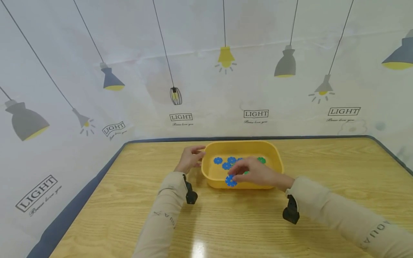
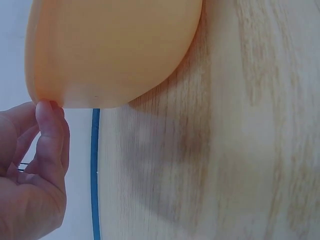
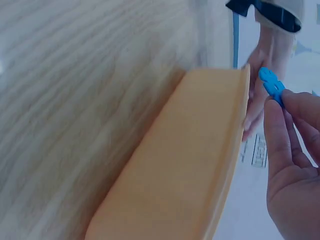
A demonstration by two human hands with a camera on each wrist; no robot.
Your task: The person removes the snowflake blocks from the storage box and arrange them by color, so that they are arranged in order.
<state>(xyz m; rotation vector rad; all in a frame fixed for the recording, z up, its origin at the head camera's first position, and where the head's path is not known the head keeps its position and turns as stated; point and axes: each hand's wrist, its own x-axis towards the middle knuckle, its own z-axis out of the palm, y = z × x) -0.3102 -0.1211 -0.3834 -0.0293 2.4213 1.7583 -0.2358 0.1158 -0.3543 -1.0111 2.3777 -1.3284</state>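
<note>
My right hand [image 1: 256,173] is over the near wall of the yellow tub [image 1: 274,152], fingers pinched on a blue flower disc [image 1: 231,181]. In the right wrist view the same disc [image 3: 271,85] sits edge-on between the fingertips [image 3: 280,107], above the rim. I'd say it's pinched by the edge because it's thin and flat, hard to grab any other way.

My left hand [image 1: 191,158] is at the tub's left end. The left wrist view shows a fingertip [image 2: 50,112] touching the tub's outer rim [image 2: 55,100]; the fingers look fairly straight, pressing rather than wrapped round it. Probably a brace so the light tub doesn't slide while the other hand works inside.

Hands are apart, one at each side of the tub.

More blue discs [image 1: 226,163] lie flat on the tub floor, a green disc [image 1: 261,160] towards the far right. Can't count them; my hand covers part.

Tub sits mid-table on the wood-grain table [image 1: 322,200], near the back edge. Lamp-print backdrop [image 1: 206,71] behind.
</note>
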